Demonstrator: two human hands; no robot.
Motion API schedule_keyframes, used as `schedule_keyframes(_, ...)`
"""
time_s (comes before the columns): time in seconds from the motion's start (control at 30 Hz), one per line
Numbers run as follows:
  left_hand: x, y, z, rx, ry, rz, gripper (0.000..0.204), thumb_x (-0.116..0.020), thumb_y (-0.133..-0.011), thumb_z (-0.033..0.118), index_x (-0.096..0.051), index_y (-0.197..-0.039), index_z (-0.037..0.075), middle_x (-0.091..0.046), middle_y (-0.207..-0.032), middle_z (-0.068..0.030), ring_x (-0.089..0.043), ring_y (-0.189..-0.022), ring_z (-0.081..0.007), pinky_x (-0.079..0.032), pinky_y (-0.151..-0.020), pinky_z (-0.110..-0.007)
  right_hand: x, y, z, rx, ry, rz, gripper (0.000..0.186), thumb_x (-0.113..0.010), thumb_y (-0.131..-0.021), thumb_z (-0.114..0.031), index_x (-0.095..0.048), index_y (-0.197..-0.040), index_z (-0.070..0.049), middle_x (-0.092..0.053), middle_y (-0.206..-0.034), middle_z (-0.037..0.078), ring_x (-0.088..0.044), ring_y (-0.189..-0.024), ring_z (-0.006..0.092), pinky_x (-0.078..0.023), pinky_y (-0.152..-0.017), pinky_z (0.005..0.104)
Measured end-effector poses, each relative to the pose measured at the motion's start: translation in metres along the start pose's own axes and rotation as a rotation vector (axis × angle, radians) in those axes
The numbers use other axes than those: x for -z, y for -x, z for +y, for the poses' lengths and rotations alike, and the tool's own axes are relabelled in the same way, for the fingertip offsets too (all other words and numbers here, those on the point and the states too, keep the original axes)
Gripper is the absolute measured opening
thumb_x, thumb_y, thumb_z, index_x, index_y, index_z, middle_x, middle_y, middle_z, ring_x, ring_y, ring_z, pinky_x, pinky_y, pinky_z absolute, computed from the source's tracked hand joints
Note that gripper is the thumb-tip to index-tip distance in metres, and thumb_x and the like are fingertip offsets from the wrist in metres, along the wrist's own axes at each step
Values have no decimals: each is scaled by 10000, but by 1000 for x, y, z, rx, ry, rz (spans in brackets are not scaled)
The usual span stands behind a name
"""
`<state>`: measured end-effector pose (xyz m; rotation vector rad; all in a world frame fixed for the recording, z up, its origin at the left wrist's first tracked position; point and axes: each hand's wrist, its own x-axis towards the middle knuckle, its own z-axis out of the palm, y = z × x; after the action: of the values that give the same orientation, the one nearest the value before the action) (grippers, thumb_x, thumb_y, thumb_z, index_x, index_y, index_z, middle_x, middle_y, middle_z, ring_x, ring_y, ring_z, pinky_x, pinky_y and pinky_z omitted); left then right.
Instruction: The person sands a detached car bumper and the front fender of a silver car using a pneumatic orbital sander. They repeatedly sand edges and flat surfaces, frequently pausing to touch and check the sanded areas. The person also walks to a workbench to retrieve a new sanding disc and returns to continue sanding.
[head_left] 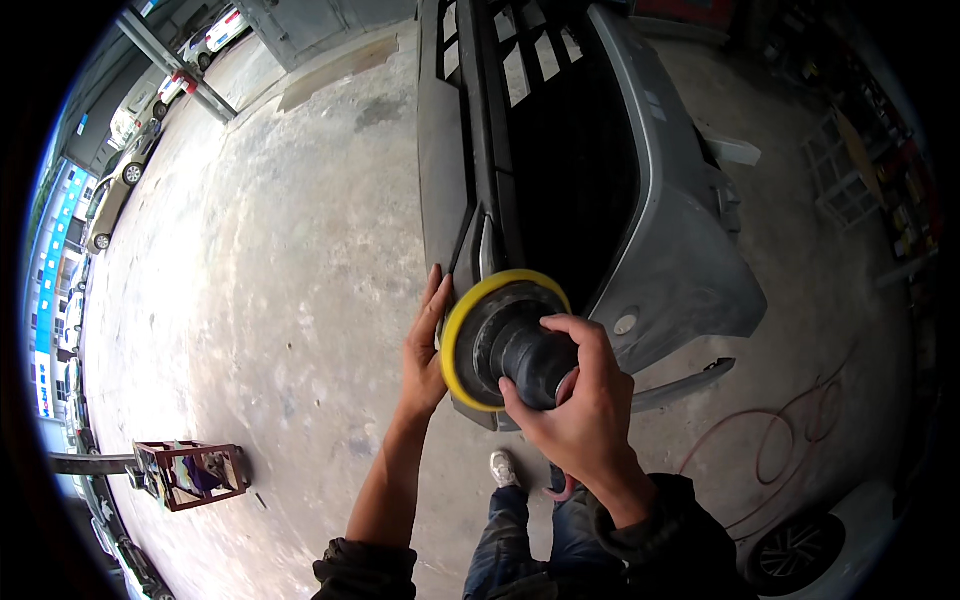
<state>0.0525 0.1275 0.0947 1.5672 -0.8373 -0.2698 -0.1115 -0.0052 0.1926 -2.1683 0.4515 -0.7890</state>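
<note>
A grey car bumper (665, 255) with a dark grille opening stretches away from me. My right hand (580, 400) grips the dark body of a round power sander (530, 355) with a yellow-rimmed pad, held over the near end of the bumper. A red hose runs from beneath that hand. To the left of the pad, my left hand (425, 350) lies against the bumper's side with its fingers stretched out; part of it is hidden by the sander.
A coiled red hose (760, 425) lies on the concrete floor (280, 300) at right, near a car wheel (800, 550). A framed cart (188, 472) stands lower left. Posts (205, 95) and parked cars (125, 180) line the left; cluttered shelves (880, 160) stand right.
</note>
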Motion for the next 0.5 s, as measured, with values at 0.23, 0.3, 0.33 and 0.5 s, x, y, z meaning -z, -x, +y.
schedule_keyframes(0.23,6,0,-4,-1,-37,4,593,-658,-980,120,-471,-1533,14,-342,-1658,-203,-293,-1552,-313,-270,-1234,-406,-11,9,1,-46,25,-4,738,-894,-704,-148,-488,-1312,-42,-635,-1156,151,-721,-943,341,-611,-691,383)
schedule_keyframes(0.3,9,-3,-5,11,-69,8,557,-661,-1004,178,-502,-1515,25,-360,-1645,-214,-341,-1529,-318,-313,-1214,-404,-8,43,7,-59,40,-21,718,-898,-695,-135,-521,-1301,-57,-649,-1149,154,-718,-972,356,-606,-771,402)
schedule_keyframes(0.33,12,-6,-2,30,-63,-3,564,-677,-995,201,-515,-1505,25,-383,-1630,-218,-365,-1516,-323,-324,-1210,-411,-3,64,12,-90,38,-48,716,-901,-691,-132,-529,-1299,-61,-653,-1148,158,-717,-979,360,-603,-793,409)
schedule_keyframes(0.5,-5,-56,43,-117,-190,0,760,-881,-816,308,-567,-1441,13,-508,-1528,-221,-491,-1423,-345,-386,-1184,-441,23,169,11,-380,-10,19,701,-905,-666,-80,-557,-1274,-39,-651,-1194,158,-666,-1073,294,-539,-932,399)
